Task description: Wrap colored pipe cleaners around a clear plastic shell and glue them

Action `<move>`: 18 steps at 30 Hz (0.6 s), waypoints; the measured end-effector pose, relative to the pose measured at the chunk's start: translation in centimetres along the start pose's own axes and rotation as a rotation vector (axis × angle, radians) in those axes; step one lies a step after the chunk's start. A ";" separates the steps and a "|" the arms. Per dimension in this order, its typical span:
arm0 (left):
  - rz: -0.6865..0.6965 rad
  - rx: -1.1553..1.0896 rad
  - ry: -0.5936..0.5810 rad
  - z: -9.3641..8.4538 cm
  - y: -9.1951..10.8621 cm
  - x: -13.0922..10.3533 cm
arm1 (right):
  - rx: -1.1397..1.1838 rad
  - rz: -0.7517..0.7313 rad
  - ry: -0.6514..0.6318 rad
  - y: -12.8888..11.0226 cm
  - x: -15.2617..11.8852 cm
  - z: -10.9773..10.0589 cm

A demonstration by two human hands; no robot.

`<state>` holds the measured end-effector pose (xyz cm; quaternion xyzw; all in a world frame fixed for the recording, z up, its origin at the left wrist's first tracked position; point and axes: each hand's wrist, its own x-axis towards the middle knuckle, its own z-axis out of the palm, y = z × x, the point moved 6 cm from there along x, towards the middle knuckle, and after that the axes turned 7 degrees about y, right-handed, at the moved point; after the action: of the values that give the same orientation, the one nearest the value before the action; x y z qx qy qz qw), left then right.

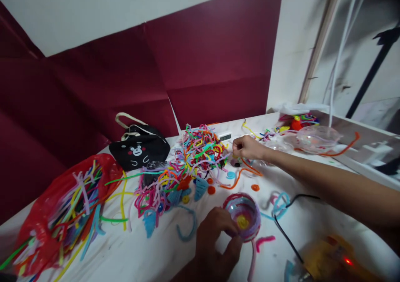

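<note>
My left hand (pixel 218 232) is closed on the near left rim of a small clear bowl (pixel 256 215). Red and purple pipe cleaner is wound around that bowl, and a yellow coil shows at its bottom. Farther back, my right hand (pixel 248 147) is pinched at the right side of a heap of short pipe cleaner pieces (pixel 203 144). What its fingertips hold, if anything, is too small to make out. Below that hand lies a bent orange pipe cleaner (pixel 239 178). Blue woven triangles (pixel 201 188) and an orange coil (pixel 255 187) rest between the heap and the bowl.
A red plastic bag (pixel 40 215) of long pipe cleaners lies at left, beside a black drawstring pouch (pixel 140 148). Clear plastic domes (pixel 318 139) stand back right. A yellow tool (pixel 334 259) with a red light and black cord (pixel 289 236) sits front right.
</note>
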<state>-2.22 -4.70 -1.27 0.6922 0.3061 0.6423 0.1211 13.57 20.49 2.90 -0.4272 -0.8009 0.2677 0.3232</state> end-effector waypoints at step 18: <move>0.062 0.077 -0.068 0.7 -2.1 -0.6 | -0.064 -0.399 -0.192 -1.0 5.2 6.1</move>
<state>-2.08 -3.20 -3.02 0.7268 0.3046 0.6097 0.0849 6.26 23.53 1.19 -0.2429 -0.9047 0.2122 0.2783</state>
